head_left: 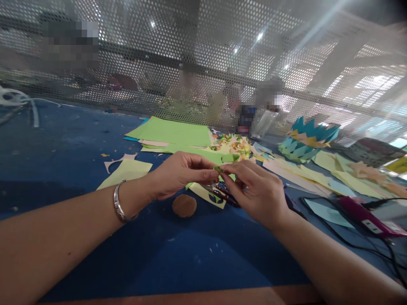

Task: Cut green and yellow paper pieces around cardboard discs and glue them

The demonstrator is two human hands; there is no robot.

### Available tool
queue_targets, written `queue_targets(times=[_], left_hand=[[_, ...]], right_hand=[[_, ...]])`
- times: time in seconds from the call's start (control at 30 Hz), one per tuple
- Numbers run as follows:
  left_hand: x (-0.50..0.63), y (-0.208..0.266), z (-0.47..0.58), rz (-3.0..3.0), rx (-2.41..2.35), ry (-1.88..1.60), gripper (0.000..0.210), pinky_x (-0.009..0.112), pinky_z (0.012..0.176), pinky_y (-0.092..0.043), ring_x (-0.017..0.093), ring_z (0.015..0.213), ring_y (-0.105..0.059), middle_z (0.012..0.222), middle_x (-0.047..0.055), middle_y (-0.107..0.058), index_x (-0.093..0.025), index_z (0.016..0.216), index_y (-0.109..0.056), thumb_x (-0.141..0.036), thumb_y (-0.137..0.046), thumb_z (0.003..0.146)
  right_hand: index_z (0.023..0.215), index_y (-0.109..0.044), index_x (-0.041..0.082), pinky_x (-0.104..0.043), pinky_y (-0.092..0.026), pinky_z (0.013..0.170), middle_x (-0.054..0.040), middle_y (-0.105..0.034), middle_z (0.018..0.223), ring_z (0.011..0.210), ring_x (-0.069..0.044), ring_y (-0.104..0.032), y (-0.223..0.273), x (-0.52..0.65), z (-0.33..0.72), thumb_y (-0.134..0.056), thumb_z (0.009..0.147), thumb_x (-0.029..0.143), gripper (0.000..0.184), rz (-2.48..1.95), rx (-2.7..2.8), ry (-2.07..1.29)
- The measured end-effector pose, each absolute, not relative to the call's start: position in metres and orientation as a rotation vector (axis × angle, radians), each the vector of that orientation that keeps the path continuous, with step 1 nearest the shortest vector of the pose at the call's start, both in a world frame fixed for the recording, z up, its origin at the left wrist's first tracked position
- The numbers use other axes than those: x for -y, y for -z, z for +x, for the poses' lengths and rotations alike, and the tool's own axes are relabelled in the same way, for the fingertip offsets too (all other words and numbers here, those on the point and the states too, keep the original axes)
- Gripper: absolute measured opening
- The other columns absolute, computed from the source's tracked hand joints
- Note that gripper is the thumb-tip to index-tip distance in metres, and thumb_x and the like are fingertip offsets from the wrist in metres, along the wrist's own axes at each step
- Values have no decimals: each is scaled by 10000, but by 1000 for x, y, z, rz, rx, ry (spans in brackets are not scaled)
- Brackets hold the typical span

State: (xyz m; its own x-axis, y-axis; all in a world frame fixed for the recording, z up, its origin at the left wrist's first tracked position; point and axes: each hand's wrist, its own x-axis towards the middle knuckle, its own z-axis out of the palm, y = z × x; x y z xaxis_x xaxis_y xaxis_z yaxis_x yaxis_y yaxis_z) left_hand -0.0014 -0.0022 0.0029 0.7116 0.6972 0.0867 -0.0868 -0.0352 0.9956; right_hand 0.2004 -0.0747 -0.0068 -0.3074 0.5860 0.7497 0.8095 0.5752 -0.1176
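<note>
Left hand (178,176), right hand (262,192) pinching small green paper piece (217,169) above blue surface (190,262). Brown disc (184,206) near; scissors (226,193) partly hidden by right hand.

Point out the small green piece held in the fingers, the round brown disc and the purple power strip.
Small green piece (217,168), head view: on the bit left showing.
Round brown disc (184,206), head view: middle of its upper face.
Purple power strip (369,215), head view: on its casing.

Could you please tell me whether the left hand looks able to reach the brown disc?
Probably yes: the brown disc lies uncovered on the table close to the left hand, though that hand is pinching a green scrap.
</note>
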Motion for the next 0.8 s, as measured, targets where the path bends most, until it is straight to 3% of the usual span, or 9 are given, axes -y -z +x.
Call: queue_targets(times=[0.33, 0.8], left_hand=[[3, -6, 1, 1377, -575, -712, 250, 326, 898, -543, 168, 842, -702, 859, 63, -759, -136, 835, -762, -382, -781, 791], [2, -5, 3, 1350, -602, -752, 192, 315, 866, -542, 164, 794, -693, 792, 56, -744, -142, 738, -743, -327, -789, 763]], right_hand=[[1107, -697, 196, -307, -558, 806, -67, -742, 1018, 892, -171, -703, 9, 75, 201, -593, 948, 158, 194, -1084, 2035, 368], [1132, -700, 197, -300, -573, 832, -52, -748, 1029, 894, -164, -711, 11, 74, 202, -604, 952, 169, 206, -1077, 2045, 427]])
